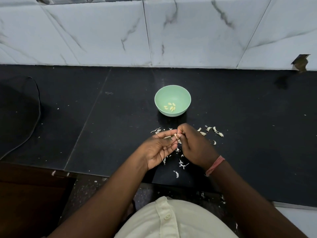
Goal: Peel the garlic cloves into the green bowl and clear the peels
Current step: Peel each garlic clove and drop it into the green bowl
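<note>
Both hands meet at 6 o'clock of the bowl, left hand pinching a clove steady while right hand nips its skin to strip it, peels scattered on counter around, peeled cloves in bowl

Your bowl is light green, and the peeled cloves in it are pale yellow. The counter is black with white peels on it. The wall is white with grey lines like marble, your shirt is cream, and your wrist band is pink.
</note>
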Motion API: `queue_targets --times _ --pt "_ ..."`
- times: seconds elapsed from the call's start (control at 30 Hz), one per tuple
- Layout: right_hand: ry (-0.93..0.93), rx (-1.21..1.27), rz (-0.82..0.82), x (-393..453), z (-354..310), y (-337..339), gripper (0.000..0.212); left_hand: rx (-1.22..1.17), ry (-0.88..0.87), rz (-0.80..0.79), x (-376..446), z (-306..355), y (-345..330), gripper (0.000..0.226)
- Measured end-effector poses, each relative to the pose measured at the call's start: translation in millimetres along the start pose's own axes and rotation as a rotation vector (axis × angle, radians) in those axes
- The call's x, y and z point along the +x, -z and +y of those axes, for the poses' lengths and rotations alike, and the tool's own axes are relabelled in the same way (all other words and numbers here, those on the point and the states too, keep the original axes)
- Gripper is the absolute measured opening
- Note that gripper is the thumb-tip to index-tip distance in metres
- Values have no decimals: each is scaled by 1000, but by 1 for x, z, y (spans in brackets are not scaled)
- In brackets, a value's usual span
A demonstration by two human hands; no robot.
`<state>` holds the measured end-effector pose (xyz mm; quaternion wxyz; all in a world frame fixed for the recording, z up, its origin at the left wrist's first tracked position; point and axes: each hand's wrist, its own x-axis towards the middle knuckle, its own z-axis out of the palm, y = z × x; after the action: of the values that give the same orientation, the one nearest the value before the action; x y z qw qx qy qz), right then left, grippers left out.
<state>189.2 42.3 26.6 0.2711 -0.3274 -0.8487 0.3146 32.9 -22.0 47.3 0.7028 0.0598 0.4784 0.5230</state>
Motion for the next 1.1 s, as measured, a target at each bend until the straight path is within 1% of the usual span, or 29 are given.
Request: queue_targets --times 0.1,0.2,0.3,0.4,0.5,0.6,0.73,0.77,0.83,0.9,1.1 --pt "-21 -13 31 -3 2 -3 8 39 -36 18 2 -2 -5 23" --pt "-23 -3 72 -6 1 -6 6 5 -50 55 3 -6 -8 22" --pt "-8 4 61 -10 0 -9 4 -83 -64 123 3 -8 -9 18" --pt "4 19 63 -14 -2 -12 9 -210 -109 182 4 -3 -3 20" --pt "-50 55 101 -16 -4 -11 11 -235 -155 178 4 -2 2 22" --pt "-166 163 139 -9 -7 -11 11 -242 -194 168 6 -7 4 23" --pt "-297 320 220 1 -12 -14 18 -183 -255 169 6 -9 6 25" --pt "-313 327 231 2 -12 -15 21 -158 -266 170 6 -9 7 26" --pt "-303 254 230 3 -11 -17 25 -120 -278 166 4 -9 7 27" --pt "-289 223 206 5 -10 -18 22 -80 -288 160 4 -10 6 27" --pt "-282 309 180 13 -13 -14 7 47 -321 137 2 -11 5 24"
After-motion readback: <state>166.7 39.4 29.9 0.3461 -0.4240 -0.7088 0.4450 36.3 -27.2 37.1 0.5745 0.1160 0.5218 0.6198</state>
